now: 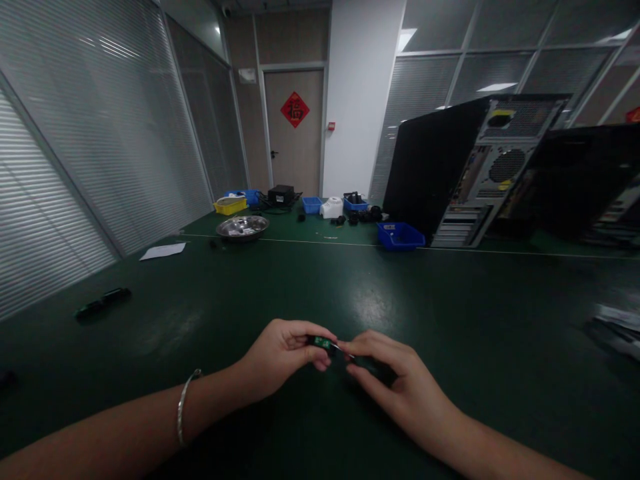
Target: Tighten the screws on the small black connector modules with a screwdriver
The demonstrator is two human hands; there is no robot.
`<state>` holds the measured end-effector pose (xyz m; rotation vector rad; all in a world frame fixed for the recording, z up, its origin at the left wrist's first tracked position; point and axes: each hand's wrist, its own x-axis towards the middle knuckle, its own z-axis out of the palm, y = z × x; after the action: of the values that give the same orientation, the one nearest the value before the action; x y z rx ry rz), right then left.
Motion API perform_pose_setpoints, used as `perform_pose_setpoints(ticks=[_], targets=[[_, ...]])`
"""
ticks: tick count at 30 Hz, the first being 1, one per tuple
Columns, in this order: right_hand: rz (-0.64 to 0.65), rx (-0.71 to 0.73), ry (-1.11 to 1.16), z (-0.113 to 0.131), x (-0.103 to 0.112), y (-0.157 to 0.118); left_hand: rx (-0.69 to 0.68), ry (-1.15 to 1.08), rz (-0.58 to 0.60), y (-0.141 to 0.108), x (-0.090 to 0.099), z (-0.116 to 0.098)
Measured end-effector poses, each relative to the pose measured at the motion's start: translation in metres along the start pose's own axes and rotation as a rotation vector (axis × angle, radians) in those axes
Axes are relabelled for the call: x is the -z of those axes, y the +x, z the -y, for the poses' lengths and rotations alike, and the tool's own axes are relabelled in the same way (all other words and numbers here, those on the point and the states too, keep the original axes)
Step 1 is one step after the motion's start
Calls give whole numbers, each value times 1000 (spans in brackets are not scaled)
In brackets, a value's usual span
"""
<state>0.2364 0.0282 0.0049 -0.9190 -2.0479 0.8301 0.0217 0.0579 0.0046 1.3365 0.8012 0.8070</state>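
Near the middle front of the green table, my left hand [285,353] pinches a small dark piece with a green circuit board [323,343] between thumb and fingers. Just to its right, my right hand [395,373] is closed on a thin metal tool [345,351], whose tip meets or nearly meets the right end of the board. The rest of the tool is dark and mostly hidden under my right palm.
Dark and green pieces [103,302] lie at the left. Farther back are white paper [163,251], a metal bowl [243,227], a blue bin [400,237] and a computer case [440,160]. A blurred bundle [617,330] is at the right edge.
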Motion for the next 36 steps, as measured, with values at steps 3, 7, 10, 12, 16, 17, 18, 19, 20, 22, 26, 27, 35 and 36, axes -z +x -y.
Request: perform_pose_setpoints(ticks=[3,7,10,12,16,17,18,19,20,22,26,27,35,36], targets=[[0,-1,11,-1,0,0,7,-5,14,0,1,0],[2,-3,16,-2,0,0,2,-18,21,1,2,0],[4,-8,15,-2,0,0,-4,7,6,0,1,0],[-1,-5,8,-1,0,0,-19,40,-13,-1,0,-1],[0,-6,-8,-1,-1,0,-16,66,-20,-2,-2,-2],[2,-6,-9,-1,0,0,-11,56,-18,-1,-2,-2],[4,-6,-7,-1,0,0,-7,43,-13,-1,-2,-1],[4,-4,-5,-1,0,0,-6,32,-7,-1,-1,-1],[2,-2,-4,-2,0,0,-8,22,-3,-1,-1,0],[-2,2,0,-2,0,0,-5,12,4,0,-1,1],[-4,9,21,-3,0,0,6,-17,19,1,0,1],[-6,11,27,-3,0,0,10,-21,23,1,0,1],[-9,-8,22,-1,1,0,5,-16,33,1,0,2],[-13,-11,17,0,1,0,-2,-9,26,1,-1,1]])
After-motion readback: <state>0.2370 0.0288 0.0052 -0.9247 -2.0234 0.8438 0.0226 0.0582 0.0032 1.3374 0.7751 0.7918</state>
